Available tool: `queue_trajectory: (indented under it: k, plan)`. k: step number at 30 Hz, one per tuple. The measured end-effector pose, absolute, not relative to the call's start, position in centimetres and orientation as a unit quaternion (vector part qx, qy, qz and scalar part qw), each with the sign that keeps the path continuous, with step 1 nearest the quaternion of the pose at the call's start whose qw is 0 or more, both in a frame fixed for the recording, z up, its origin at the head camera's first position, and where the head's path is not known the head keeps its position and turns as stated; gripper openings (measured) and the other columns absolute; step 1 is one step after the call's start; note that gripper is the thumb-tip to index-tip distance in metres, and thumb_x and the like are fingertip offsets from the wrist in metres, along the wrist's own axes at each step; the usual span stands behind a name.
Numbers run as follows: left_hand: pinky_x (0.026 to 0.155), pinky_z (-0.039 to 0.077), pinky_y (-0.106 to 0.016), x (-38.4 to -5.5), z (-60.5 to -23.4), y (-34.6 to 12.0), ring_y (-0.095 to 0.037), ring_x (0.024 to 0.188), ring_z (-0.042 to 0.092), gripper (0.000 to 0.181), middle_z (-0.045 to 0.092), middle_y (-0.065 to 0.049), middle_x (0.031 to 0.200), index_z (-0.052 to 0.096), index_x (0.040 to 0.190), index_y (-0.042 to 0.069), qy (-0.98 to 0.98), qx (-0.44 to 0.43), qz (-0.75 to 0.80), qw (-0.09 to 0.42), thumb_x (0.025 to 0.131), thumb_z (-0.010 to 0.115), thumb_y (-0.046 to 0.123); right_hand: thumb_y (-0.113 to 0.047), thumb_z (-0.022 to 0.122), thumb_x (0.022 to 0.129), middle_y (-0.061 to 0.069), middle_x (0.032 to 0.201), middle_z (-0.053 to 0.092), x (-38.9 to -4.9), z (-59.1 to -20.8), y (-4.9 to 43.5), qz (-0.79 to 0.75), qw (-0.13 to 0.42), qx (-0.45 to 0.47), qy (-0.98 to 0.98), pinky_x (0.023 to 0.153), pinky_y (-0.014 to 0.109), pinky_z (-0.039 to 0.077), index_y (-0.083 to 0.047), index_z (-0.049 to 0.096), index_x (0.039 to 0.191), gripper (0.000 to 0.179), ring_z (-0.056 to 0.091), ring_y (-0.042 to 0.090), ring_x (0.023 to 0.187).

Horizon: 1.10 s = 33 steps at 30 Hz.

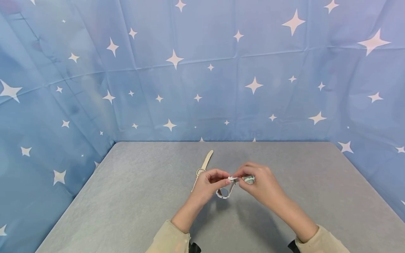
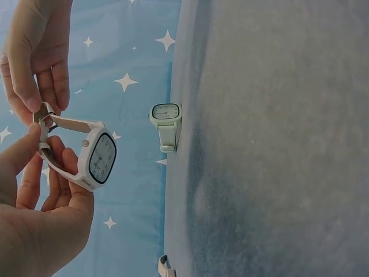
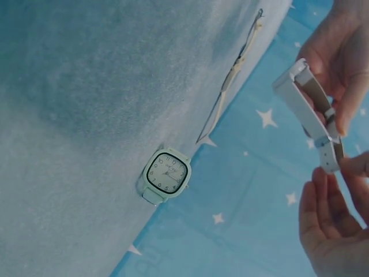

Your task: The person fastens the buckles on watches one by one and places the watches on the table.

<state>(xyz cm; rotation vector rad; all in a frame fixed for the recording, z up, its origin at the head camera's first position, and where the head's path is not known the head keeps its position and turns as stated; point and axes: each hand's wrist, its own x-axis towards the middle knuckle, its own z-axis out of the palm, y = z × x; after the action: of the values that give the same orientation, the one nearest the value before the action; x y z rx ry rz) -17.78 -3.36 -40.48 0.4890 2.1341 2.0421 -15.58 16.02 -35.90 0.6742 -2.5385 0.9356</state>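
Observation:
A white wristwatch point(image 1: 223, 193) with a squarish case hangs between both hands above the table, its strap looped round. My left hand point(image 1: 205, 185) pinches the strap near the buckle with thumb and fingers; in the left wrist view this left hand point(image 2: 49, 222) is below the strap ends and the watch dial point(image 2: 102, 158) faces right. My right hand point(image 1: 261, 181) pinches the strap's other part close to the left fingertips. In the right wrist view the right hand point(image 3: 334, 225) holds the strap end with its row of holes. The fingers partly hide the buckle.
A pale green watch point(image 3: 167, 173) lies on the grey table point(image 1: 126, 203), partly behind the right hand in the head view. A cream watch point(image 1: 207, 160) lies stretched out beyond the left hand. Blue star-patterned cloth point(image 1: 215, 42) hangs behind the table.

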Motion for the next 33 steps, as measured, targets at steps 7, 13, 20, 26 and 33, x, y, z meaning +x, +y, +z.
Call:
queue_trajectory:
  k: [7,13,20,26,33]
  plan:
    - [0.059,0.051,-0.020,-17.7,-40.6,-3.3,-0.008,0.079,0.065,0.020,0.071,-0.025,0.105,0.073,0.107,0.000,0.715,0.168,0.674,0.072,0.091,0.072,0.012,0.005,0.077,0.079,-0.009,0.089,0.068,-15.4,-35.9,16.0,0.313,0.173,0.235,-0.904,0.067,0.024,0.055,-0.018,0.079,0.089,0.025,0.067,0.008,0.079]
    - [0.065,0.052,-0.021,-17.6,-40.6,-3.2,-0.005,0.080,0.065,0.019,0.072,-0.023,0.105,0.073,0.106,0.001,0.720,0.166,0.671,0.064,0.090,0.073,0.011,0.005,0.078,0.079,-0.011,0.086,0.067,-15.3,-35.8,15.9,0.313,0.172,0.241,-0.902,0.066,0.023,0.054,-0.017,0.080,0.089,0.025,0.066,0.008,0.079]
    - [0.075,0.054,-0.018,-17.6,-40.6,-3.0,-0.002,0.080,0.065,0.019,0.072,-0.024,0.102,0.071,0.103,-0.002,0.718,0.160,0.676,0.047,0.089,0.075,0.010,0.002,0.079,0.080,-0.011,0.086,0.070,-15.4,-36.1,15.7,0.321,0.178,0.251,-0.896,0.069,0.024,0.057,-0.016,0.079,0.090,0.020,0.069,0.009,0.079]
    - [0.065,0.052,-0.018,-17.7,-40.6,-3.1,-0.002,0.076,0.064,0.019,0.069,-0.030,0.102,0.066,0.100,-0.007,0.709,0.156,0.686,0.050,0.089,0.073,0.006,-0.002,0.080,0.081,-0.004,0.094,0.075,-15.4,-36.4,15.9,0.349,0.167,0.242,-0.890,0.073,0.028,0.060,-0.014,0.077,0.098,0.021,0.073,0.015,0.085]
    - [0.061,0.051,-0.019,-17.7,-40.5,-3.1,-0.002,0.075,0.063,0.019,0.067,-0.030,0.103,0.065,0.103,-0.009,0.692,0.154,0.704,0.046,0.090,0.071,0.004,-0.004,0.080,0.082,0.003,0.098,0.077,-15.5,-36.8,15.9,0.388,0.126,0.231,-0.883,0.075,0.029,0.061,-0.009,0.073,0.109,0.029,0.075,0.021,0.086]
